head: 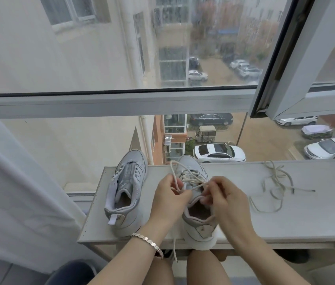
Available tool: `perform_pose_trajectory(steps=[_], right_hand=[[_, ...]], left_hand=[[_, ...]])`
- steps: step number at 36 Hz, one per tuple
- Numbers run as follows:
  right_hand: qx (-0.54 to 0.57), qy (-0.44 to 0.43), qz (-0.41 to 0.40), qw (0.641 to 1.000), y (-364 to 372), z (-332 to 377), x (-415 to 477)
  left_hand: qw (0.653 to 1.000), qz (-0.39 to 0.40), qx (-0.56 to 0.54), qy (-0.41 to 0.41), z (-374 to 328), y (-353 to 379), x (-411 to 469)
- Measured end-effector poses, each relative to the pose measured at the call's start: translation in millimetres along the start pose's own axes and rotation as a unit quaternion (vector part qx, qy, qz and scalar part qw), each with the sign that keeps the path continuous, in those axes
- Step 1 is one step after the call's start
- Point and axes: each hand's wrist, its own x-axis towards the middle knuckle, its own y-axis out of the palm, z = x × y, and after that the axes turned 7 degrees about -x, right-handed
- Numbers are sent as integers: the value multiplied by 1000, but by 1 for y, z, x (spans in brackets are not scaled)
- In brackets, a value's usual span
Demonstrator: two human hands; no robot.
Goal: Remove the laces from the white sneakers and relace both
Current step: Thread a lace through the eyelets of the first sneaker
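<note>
Our left grip [170, 200] and right grip [224, 200] each pinch the lace [191, 177] over one sneaker [199, 229]; the other sneaker [125, 188] stands left of them, a loose lace [275, 186] right.

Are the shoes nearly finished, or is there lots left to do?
Lots left. Done: the left sneaker is bare, and a loose lace lies on the table. In hand: the left hand and right hand pinch the threaded lace on the right sneaker; coming out or going in, I cannot tell. Left: the left sneaker needs relacing.
</note>
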Motion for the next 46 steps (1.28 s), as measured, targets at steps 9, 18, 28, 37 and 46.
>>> perform_pose_trajectory(steps=[9,18,28,37,46], right_hand=[[437,130,67,888,-72,26,32],[-355,78,257,896,-50,8,25],[-171,-102,173,965,-9,25,16],[124,67,339,930,-17,43,19],[98,152,296,938,-57,30,26]], left_hand=[[1000,7,-13,-14,3,-4,3],[993,77,65,-63,1,-20,9],[981,153,-57,-104,-66,-53,3],[947,171,-252,-103,-109,-14,0],[924,116,-334,-145,-106,18,14]])
